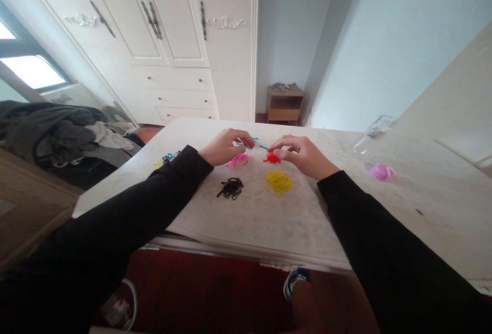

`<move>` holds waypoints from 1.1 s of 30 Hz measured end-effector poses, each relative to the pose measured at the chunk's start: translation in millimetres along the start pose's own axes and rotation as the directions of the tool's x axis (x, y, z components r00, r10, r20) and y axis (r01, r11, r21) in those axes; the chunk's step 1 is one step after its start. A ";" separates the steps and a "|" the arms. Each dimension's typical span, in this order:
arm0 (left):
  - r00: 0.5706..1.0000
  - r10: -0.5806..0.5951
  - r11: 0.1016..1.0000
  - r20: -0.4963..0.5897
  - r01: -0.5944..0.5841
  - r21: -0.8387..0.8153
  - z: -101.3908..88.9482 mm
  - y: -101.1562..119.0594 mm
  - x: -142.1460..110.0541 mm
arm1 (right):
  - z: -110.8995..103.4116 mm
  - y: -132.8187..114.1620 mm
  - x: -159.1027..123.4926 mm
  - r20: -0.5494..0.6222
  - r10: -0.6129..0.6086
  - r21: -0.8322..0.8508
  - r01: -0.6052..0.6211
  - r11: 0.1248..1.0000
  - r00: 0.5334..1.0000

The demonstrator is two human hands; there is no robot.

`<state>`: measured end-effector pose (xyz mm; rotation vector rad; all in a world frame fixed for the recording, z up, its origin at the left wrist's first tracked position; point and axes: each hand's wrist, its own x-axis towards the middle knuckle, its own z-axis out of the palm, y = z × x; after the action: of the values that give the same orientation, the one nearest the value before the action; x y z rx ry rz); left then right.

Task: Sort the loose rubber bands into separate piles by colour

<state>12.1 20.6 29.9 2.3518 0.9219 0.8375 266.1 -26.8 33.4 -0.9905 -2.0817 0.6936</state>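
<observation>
Wardrobe (172,26): white, panelled, with dark ornate handles and raised scrollwork.
Tabletop (238,224): pale, flat, faintly smudged.
Left hand (225,145): fingers bent, thumb apart, above a loose pink heap (239,161); thin blue strands (254,139) beside fingertips.
Right hand (302,155): curved over a red tangle (272,158); short teal strand (263,147) at fingertips, cannot tell if pinched.
Nearer heaps: black loops (230,188), stringy; yellow tangle (279,182), fluffy-looking.
Right side: clear jar (372,135), rounded purple clump (380,172).
</observation>
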 end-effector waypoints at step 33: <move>0.884 -0.373 0.908 -0.281 0.286 -0.308 3.4 -47.2 11.2 | 1.3 -1.6 -1.1 0.041 0.006 0.011 -0.006 1.000 0.999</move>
<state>0.6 59.2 2.7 1.7881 1.2290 1.1529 264.8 -28.8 33.3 -0.9841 -2.1083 0.7333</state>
